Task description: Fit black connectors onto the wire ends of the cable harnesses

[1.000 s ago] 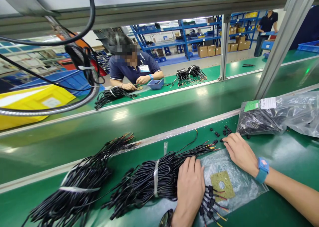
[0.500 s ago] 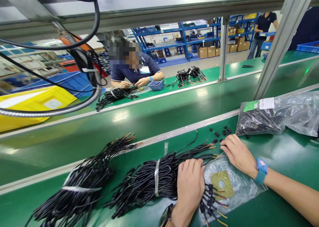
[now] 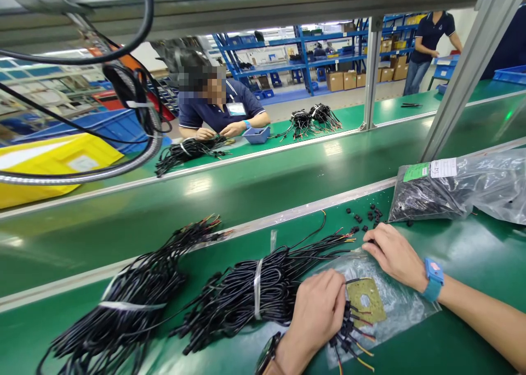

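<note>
My left hand [image 3: 318,309] is closed on a black cable [image 3: 358,280], whose thin end sticks out past the fingers over a yellowish square pad [image 3: 365,301] with a hole in it. Beside that hand lies a tied bundle of black cables [image 3: 242,293], bare coloured wire ends toward the right. Below the fingers, several black connectors [image 3: 347,331] with red and yellow wires fan out on a clear plastic bag [image 3: 405,304]. My right hand [image 3: 396,257] is pinched near loose small black housings [image 3: 372,213]; a dark small piece shows at its fingertips.
Another tied cable bundle [image 3: 127,304] lies at left. A clear bag of black parts [image 3: 431,191] stands at right. A metal post [image 3: 460,84] rises behind it. Across the bench a co-worker [image 3: 222,109] handles cables near a blue bin [image 3: 257,135]. Black hoses [image 3: 143,29] hang upper left.
My left hand has moved slightly right and away from the bundle, with a cable end now showing past its fingers. My right hand stays nearly in place, fingers pinched.
</note>
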`<action>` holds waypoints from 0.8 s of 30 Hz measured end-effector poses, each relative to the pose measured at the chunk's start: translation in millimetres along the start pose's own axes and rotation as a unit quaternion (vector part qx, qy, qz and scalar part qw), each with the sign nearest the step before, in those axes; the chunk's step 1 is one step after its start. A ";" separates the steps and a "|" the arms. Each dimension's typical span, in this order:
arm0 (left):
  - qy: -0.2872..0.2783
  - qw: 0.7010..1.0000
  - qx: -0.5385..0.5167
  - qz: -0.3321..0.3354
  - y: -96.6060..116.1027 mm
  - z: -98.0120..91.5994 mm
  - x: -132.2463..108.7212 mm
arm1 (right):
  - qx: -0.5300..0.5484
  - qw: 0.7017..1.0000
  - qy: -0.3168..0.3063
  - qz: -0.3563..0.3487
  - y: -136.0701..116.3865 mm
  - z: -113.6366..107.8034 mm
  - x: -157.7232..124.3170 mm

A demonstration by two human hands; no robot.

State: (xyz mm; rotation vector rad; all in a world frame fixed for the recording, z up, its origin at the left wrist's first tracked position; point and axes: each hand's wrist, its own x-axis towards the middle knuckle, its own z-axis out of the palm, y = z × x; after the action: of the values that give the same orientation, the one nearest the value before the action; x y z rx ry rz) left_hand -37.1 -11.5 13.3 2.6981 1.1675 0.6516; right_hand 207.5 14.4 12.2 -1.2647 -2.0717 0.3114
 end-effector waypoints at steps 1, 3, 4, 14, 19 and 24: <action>-0.009 1.000 0.000 -0.001 0.0 -0.4 0.0 | 0.005 1.000 -0.005 -0.010 -1.2 -0.2 -1.1; -0.015 1.000 -0.012 -0.006 0.3 -1.4 0.0 | 0.020 0.999 -0.018 -0.042 -4.1 0.0 -3.4; -0.013 1.000 -0.021 -0.009 0.7 -1.9 0.1 | 0.030 0.998 -0.023 -0.059 -5.4 0.3 -4.4; -0.076 0.996 -0.037 -0.035 1.2 -6.3 0.4 | 0.068 0.992 -0.042 -0.099 -5.5 3.6 -7.6; -0.093 0.995 -0.010 -0.036 -1.1 -5.1 -0.3 | 0.074 0.990 -0.048 -0.108 -6.2 4.9 -9.1; -0.086 0.996 0.025 -0.029 0.5 -2.0 -0.9 | 0.077 0.988 -0.061 -0.117 -7.2 6.1 -9.7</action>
State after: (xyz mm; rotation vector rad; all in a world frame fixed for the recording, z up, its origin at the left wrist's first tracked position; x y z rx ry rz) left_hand -38.1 -12.6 14.9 2.6868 1.2263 0.3778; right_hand 201.4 3.4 7.3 -0.9218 -2.2271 0.4405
